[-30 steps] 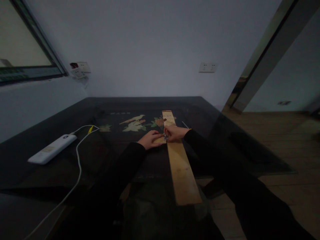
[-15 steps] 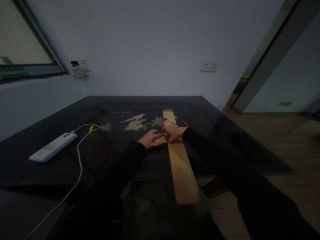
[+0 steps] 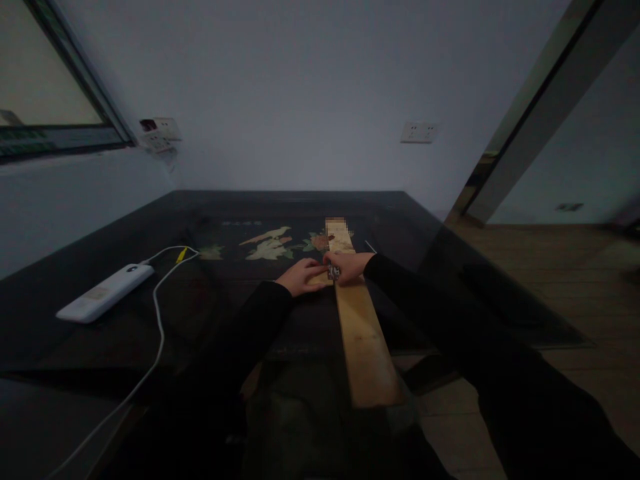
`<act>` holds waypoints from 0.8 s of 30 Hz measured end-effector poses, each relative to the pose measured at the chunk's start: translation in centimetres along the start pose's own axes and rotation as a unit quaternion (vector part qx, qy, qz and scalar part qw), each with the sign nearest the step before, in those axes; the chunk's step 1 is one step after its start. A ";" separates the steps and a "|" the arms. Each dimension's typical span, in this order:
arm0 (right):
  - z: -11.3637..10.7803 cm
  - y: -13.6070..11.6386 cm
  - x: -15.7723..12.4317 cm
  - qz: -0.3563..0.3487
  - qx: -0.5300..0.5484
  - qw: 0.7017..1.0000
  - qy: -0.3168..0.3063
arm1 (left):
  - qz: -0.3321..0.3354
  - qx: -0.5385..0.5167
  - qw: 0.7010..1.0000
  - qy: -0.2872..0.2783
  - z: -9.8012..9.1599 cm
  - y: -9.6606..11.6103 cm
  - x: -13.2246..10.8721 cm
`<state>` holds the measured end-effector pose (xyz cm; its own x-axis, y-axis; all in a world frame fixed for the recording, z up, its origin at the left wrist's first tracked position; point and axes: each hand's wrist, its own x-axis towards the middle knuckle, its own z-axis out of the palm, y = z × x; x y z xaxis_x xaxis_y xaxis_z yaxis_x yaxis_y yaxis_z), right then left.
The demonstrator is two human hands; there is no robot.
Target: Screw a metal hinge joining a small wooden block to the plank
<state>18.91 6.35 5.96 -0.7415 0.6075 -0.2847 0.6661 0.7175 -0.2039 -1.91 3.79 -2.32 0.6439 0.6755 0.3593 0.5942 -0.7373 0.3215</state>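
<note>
The plank [image 3: 363,333] lies on the dark table [image 3: 210,313] with its long axis running away from me. Its near end juts past the table's edge toward my lap, and its far end reaches the bird-and-leaf picture [image 3: 270,248] set into the tabletop. It leans slightly, the far end a little to the left of the near end.

My 2 hands meet about two-thirds of the way up the plank, so most of the bare wood lies between them and my body. My left hand [image 3: 300,277] comes in from the left side and lies flat with its fingers stretched out. The fingertips rest on the plank's left edge and grasp nothing.

My right hand [image 3: 349,265] sits on top of the plank just beyond the left, its fingers curled and pinched around a small shiny metal piece [image 3: 333,272]. The piece touches the wood near the left edge, right where my 2 hands nearly meet. It is too small and dim for me to say what it is. The right hand is the nearer one to it, and the left only touches the wood beside it.

Well off to my left lie a white power bank [image 3: 105,301] and its white cable [image 3: 159,320], far from both hands
</note>
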 end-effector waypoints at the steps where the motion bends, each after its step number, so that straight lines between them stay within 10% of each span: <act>1: 0.0 0.0 -0.1 -0.003 0.005 1.000 0.005 | -0.001 0.001 1.000 -0.001 0.0 -0.1 0.0; 14: 0.8 1.5 -1.4 -0.055 0.105 0.989 0.092 | 0.006 0.001 1.000 0.008 0.2 -0.6 -0.1; 24: 1.5 8.0 -9.8 0.095 0.119 0.954 0.259 | 0.003 0.007 1.000 -0.005 0.1 -0.5 0.0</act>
<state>31.64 5.57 5.72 -0.5051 0.8498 0.1506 0.7461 0.5177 -0.4186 -2.22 4.17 -2.59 0.6525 0.6711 0.3520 0.5965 -0.7413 0.3077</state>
